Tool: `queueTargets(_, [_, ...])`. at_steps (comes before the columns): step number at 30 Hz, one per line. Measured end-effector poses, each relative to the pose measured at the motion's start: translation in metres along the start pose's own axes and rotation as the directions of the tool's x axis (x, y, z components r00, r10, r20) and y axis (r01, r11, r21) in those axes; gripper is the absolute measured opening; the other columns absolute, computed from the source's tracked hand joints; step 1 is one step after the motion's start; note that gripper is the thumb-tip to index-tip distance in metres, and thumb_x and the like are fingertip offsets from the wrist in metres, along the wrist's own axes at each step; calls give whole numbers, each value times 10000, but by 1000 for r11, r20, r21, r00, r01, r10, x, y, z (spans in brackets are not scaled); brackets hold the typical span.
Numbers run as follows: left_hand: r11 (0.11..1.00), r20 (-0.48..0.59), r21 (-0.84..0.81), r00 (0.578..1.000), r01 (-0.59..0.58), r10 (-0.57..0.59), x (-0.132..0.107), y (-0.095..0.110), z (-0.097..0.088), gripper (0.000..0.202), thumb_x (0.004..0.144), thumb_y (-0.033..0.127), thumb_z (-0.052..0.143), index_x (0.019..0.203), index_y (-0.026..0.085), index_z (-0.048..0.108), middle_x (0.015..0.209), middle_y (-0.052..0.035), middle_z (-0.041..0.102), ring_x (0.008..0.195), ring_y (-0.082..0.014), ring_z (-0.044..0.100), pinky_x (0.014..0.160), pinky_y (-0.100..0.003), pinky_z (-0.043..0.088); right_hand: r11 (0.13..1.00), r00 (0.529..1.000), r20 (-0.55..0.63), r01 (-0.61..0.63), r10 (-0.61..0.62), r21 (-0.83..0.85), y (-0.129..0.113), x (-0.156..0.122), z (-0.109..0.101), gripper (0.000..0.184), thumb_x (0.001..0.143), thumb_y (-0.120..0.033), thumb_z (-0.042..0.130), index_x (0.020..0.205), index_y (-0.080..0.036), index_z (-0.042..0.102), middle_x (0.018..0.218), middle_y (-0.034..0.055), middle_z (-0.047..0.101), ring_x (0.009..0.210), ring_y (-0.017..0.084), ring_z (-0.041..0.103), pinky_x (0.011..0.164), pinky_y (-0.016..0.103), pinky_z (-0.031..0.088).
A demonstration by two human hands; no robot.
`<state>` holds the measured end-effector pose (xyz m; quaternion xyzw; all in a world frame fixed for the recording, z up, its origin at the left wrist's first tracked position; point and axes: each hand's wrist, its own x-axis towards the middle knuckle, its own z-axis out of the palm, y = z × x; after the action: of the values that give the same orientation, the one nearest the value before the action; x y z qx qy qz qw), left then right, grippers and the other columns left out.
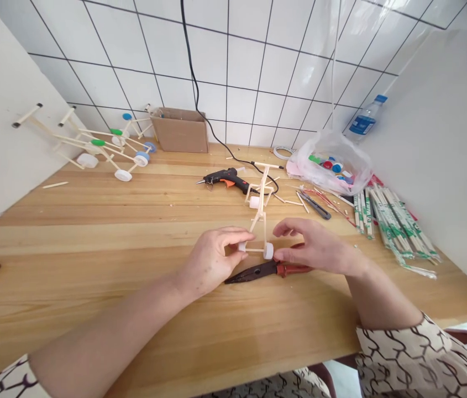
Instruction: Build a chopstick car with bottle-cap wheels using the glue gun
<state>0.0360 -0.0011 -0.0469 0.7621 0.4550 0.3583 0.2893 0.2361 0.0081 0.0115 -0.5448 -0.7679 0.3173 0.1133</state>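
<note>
A small tricycle model made of wooden sticks (262, 199) stands on the table in front of me, with white bottle-cap wheels. My left hand (212, 257) pinches the near left wheel (242, 246) between thumb and fingers. Beside the near right wheel (268, 251), my right hand (310, 246) is held with its fingers curved and apart; its thumb is close to that wheel, and I cannot tell whether it touches. Under the right hand lie long-nose pliers (258, 272) with red handles, their jaws pointing left.
A black glue gun (227, 178) lies behind the model, its cable running up the tiled wall. Finished stick tricycles (113, 143) and a cardboard box (181, 131) are back left. To the right are a utility knife (315, 204), a bag of caps (332, 163), wrapped chopsticks (399, 221) and a bottle (366, 119).
</note>
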Motion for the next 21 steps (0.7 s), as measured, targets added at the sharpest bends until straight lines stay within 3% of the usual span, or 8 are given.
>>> queueTargets(3, [1000, 5, -12, 1000, 1, -1, 0, 2, -1, 284, 676, 65, 627, 926, 173, 706, 975, -50, 706, 878, -185, 656, 814, -277, 512, 991, 1000, -15, -4, 2, -134, 6, -15, -2, 333, 620, -304, 696, 901, -199, 552, 996, 64, 600, 898, 224, 577, 769, 345, 457])
queueTargets(5, [1000, 4, -23, 1000, 0, 0, 0, 1, -1, 291, 674, 57, 621, 925, 177, 706, 980, -48, 705, 885, -188, 655, 809, -283, 516, 977, 998, -6, 55, -58, -205, 12, -24, 2, 337, 598, -250, 710, 893, -216, 551, 974, 48, 596, 949, 237, 548, 803, 359, 440])
queueTargets(10, [999, -4, -34, 1000, -5, 5, -1, -1, 0, 315, 677, 57, 611, 932, 217, 703, 1006, -25, 699, 917, -188, 648, 832, -294, 510, 955, 988, -11, 148, -156, -258, 23, -37, 15, 300, 680, -95, 585, 942, -231, 529, 996, 27, 600, 995, 210, 509, 862, 358, 395])
queueTargets(21, [999, 15, -35, 1000, -5, 6, 1, 2, -3, 300, 686, 42, 612, 933, 189, 698, 958, -27, 707, 917, -182, 645, 827, -286, 511, 934, 985, -30, 154, -172, -323, 19, -40, 24, 180, 752, -164, 564, 922, -211, 528, 939, 39, 596, 899, 200, 534, 791, 332, 415])
